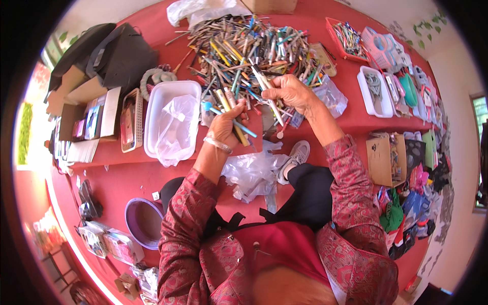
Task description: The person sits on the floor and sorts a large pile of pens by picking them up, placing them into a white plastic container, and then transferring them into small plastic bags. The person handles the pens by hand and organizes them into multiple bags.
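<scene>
A large heap of pens and pencils [218, 48] is spread over the red surface in front of me. My left hand [222, 126] is closed around several pens at the heap's near edge. Among them are a blue pen [246, 128] with a light blue round top, a yellow pen [240, 135] and a whitish one. To the right, my right hand [295, 94] pinches a white pen [276, 113] with a dark upper end. This pen slants over the heap, its lower end pointing toward me.
Left of the heap stands a white tub [152, 124] with a clear bag inside. Crumpled plastic [249, 173] lies before my legs, and a purple bucket [133, 223] stands lower left. On the right are a red tray of pens [333, 31], a white tray [380, 104] and a cardboard box [378, 162].
</scene>
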`<state>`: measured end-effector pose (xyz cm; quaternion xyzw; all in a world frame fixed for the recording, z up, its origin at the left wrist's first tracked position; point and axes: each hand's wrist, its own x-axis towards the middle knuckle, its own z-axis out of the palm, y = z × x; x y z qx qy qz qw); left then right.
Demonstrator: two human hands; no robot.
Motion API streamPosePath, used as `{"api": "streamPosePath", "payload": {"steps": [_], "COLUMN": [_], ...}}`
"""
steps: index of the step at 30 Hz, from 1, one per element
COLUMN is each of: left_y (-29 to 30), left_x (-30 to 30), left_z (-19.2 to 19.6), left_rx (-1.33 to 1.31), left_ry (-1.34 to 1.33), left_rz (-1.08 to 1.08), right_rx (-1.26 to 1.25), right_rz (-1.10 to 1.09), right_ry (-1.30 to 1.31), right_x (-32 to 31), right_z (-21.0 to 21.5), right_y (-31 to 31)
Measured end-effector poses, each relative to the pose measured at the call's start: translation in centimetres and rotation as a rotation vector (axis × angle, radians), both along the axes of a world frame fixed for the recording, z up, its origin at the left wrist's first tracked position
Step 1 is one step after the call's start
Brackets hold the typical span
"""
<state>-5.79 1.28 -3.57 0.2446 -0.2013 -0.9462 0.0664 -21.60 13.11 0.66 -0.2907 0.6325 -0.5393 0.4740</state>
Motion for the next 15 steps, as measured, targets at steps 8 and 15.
{"api": "streamPosePath", "payload": {"steps": [8,15], "left_y": [0.1,-0.3], "left_x": [1.0,2.3], "left_z": [-0.9,1.7], "left_rx": [0.083,0.025], "left_ry": [0.131,0.168], "left_rz": [-0.018,0.061], "right_rx": [0.027,0.024], "right_rz": [0.07,-0.103], "right_ry": [0.155,0.092], "right_x": [5.5,7.4], "right_z": [1.2,2.6], "right_y": [-1.8,-1.5]}}
